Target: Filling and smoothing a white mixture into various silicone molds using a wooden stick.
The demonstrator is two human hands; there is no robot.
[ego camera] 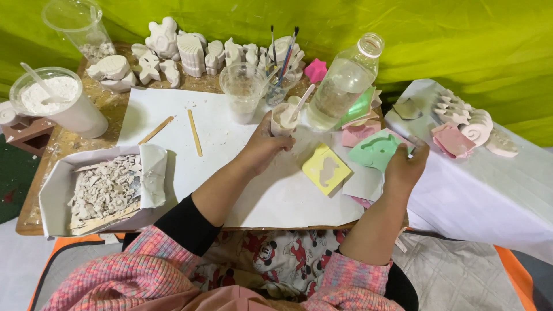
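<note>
Left hand [262, 147]: fingers wrapped around one small cup [282, 120] of white paste, held upright on the white paper sheet [219, 129] near the table's middle. One stick [303, 101] stands in the cup, leaning right.

Right hand [405, 167]: fingers closed on the edge of one green mould [374, 151], pinching it at the table's right edge. The mould has an animal-shaped hollow.

One yellow mould [326, 168] lies flat on the paper between the two hands, touching neither. Pink moulds [357, 133] lie partly under the green one; exact count cannot be told.

One clear plastic bottle [344, 83], uncapped, stands tilted just behind the cup. One clear plastic cup [243, 89] stands left of it. One jar [280, 80] behind holds brushes, about three.

Two flat wooden sticks [194, 132] lie apart on the paper, left of the left hand.

One white tub of powder [55, 101] with a spoon in it stands at far left. One tall clear container [80, 26] stands behind it, a little white matter at the bottom.

One paper-lined box [57, 190] at front left holds broken white plaster bits.

A row of white plaster figures [190, 52] runs along the back edge, more than ten. One pink star [315, 70] sits beside them.

On the cloth-covered side table [489, 190] at right: several more white figures [469, 121] and one pink mould [452, 140].
</note>
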